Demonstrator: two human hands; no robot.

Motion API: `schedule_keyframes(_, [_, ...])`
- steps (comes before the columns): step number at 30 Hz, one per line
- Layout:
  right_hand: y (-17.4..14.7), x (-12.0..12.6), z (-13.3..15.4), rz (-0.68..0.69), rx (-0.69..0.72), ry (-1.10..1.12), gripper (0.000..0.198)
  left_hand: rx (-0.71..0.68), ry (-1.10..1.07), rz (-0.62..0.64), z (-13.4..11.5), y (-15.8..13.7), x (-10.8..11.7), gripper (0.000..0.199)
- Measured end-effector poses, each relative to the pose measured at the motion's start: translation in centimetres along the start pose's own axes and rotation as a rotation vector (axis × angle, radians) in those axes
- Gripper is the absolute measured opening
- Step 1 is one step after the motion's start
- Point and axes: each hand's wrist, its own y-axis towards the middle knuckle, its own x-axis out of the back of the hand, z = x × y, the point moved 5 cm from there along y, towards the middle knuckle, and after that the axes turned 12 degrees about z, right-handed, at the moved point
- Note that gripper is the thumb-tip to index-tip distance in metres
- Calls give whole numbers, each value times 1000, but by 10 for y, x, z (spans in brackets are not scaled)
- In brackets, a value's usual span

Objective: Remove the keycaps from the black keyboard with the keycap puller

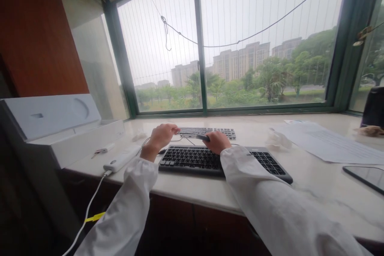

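My left hand is closed in a pinch beside the left end of a thin grey keyboard or layer of keys; whatever its fingertips grip is too small to make out. A short dark stick-like tool juts leftward from my right hand, which is wrapped round it. Below both hands lies a black keyboard, where most key positions look like bare square sockets. A few keycaps sit at its lower left corner. My right sleeve covers part of this keyboard.
At left stands an open white box. Near it are a white power strip with a white cable and a small white plug-like piece. Crumpled clear plastic, printed papers and a phone-like slab lie right.
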Motion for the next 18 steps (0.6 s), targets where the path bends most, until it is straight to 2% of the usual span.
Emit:
schedule_keyframes(4, [-3,3,-1,-8,-9,46,26,70,-50,-3,-10,-49,-15,32])
schedule_keyframes(9, [-4,6,-1,-16,-22,105,31,-51,-234,26,-3,-94,-38,28])
schedule_keyframes(13, [-3,6,2,-30,-1,87,30,-89,-311,26,10,-108,-52,23])
schedule_keyframes(18, [-2,4,-2,-52,-20,53,29,-134,-406,-9,14,-105,-60,23])
